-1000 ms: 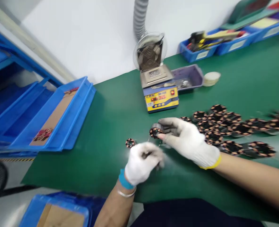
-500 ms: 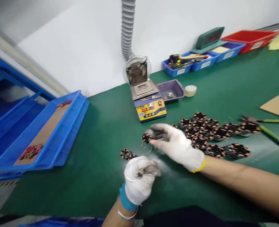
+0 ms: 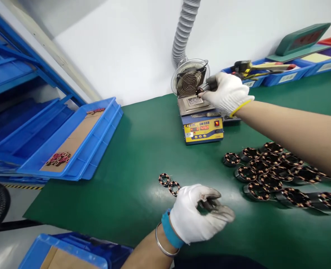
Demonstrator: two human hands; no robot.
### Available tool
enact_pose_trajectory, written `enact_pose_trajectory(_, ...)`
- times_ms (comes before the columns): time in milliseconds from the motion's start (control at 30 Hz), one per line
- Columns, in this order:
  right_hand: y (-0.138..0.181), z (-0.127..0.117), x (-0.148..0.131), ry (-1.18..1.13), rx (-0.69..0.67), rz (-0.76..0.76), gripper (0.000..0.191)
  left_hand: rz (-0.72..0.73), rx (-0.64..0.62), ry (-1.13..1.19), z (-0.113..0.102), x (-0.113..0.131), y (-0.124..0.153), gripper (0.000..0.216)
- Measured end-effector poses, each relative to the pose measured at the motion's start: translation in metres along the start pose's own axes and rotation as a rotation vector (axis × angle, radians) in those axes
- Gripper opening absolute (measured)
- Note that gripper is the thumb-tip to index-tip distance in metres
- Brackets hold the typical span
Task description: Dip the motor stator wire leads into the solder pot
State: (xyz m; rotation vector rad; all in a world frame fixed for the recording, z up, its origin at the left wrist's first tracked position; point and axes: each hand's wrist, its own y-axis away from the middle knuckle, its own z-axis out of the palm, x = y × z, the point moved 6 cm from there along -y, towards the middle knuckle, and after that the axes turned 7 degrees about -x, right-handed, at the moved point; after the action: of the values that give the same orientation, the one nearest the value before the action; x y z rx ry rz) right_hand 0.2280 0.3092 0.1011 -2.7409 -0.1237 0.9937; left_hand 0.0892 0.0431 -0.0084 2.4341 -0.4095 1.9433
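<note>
My right hand, in a white glove with dark fingertips, grips a small motor stator with copper windings. It holds the stator tilted just above the top plate of a solder pot, whose front is yellow and blue with red digits. Over the green table, my left hand is gloved too, its fingers curved and apart with nothing between them. Just beyond it lie two small stators, one partly hidden by the glove. To the right, several larger stators stand in a cluster, partly below my right forearm.
A grey hose hangs to a round fan hood behind the pot. Blue bins with tools line the wall, near a green display box. At left, a blue tray holds reddish rings on cardboard.
My right hand has carried the stator away from above the table, up to the solder pot. My left hand has opened its fingers. The view has shifted left.
</note>
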Motion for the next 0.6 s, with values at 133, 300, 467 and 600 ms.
enact_pose_trajectory(133, -0.02, 0.007, -0.009, 0.179, -0.064, -0.039, 0.056, 0.057, -0.013, -0.087, -0.001, 0.0, -0.002, 0.015)
enact_pose_trajectory(300, -0.03, 0.019, -0.019, 0.405, -0.16, -0.128, 0.054, 0.176, 0.075, -0.163, -0.004, 0.004, 0.003, 0.021)
enact_pose_trajectory(467, -0.029, 0.032, -0.022, 0.489, -0.223, -0.191, 0.051, 0.247, 0.14, -0.208, -0.006, 0.011, 0.004, 0.021)
enact_pose_trajectory(600, -0.027, 0.036, -0.024, 0.513, -0.23, -0.205, 0.049, 0.287, 0.162, -0.204, -0.007, 0.015, 0.003, 0.02)
